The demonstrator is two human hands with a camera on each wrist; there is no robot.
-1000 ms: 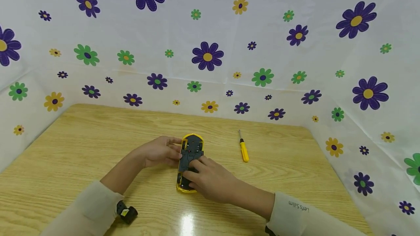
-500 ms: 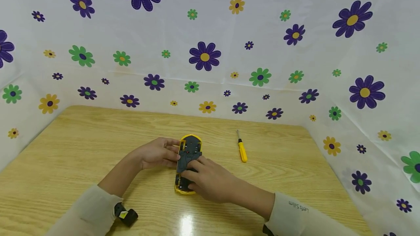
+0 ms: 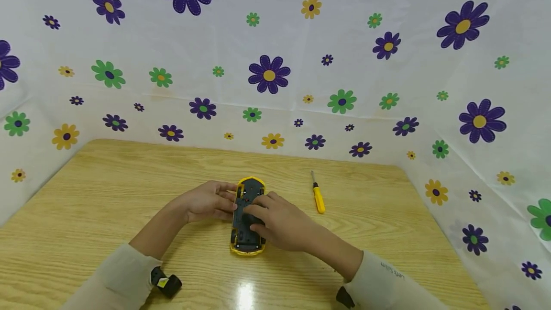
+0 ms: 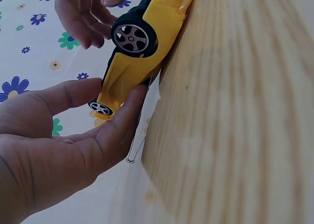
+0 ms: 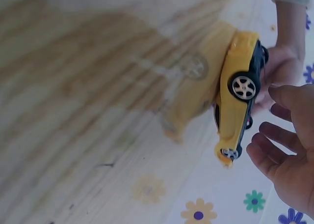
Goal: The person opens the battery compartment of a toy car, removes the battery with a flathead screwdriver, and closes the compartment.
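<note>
A yellow toy car (image 3: 246,243) lies upside down on the wooden table, its black underside and wheels facing up. My left hand (image 3: 205,203) pinches the car's left side near the far end; in the left wrist view, the thumb lies at the underside edge and the fingers against the yellow body (image 4: 164,18). Over the middle of the underside hovers my right hand (image 3: 281,226), fingers loosely bent, covering part of the car. From the right wrist, the right fingers (image 5: 274,155) show apart from the car, with nothing between them.
A screwdriver (image 3: 318,197) with a yellow handle lies on the table (image 3: 374,214) right of the car, its tip pointing away. Small dark specks show on the tabletop in the right wrist view. A white flowered cloth (image 3: 232,42) rises behind the table and at both sides.
My right hand has lifted from the car's near half and shifted slightly up and right, uncovering the near end of the underside. The left hand and the car stay in place.
</note>
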